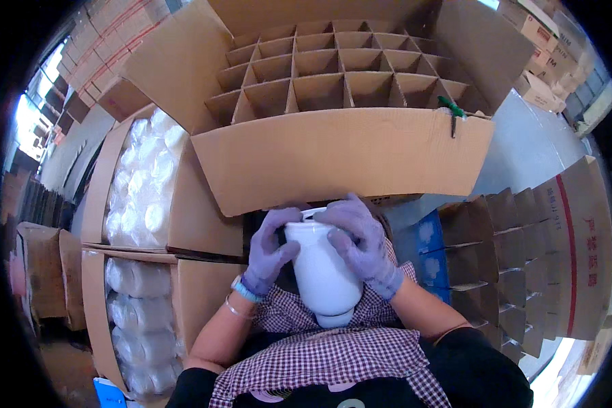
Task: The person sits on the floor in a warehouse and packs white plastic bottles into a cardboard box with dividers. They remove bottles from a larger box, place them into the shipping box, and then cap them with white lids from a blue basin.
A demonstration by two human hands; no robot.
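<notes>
Smooth white plastic jar [321,268] upright-ish, mouth away from body, clasped by gloved left hand [270,248] and right hand [360,241]; divided brown cardboard carton [340,153] just beyond.

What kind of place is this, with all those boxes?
Probably a packing room or warehouse. Gloved hands, left hand and right hand, hold a white jar before a big cardboard box with divider cells. Boxes of bagged white jars sit left, stacked cartons behind.

Glossy white plastic jar [323,272]; matt cardboard box [340,160].
</notes>
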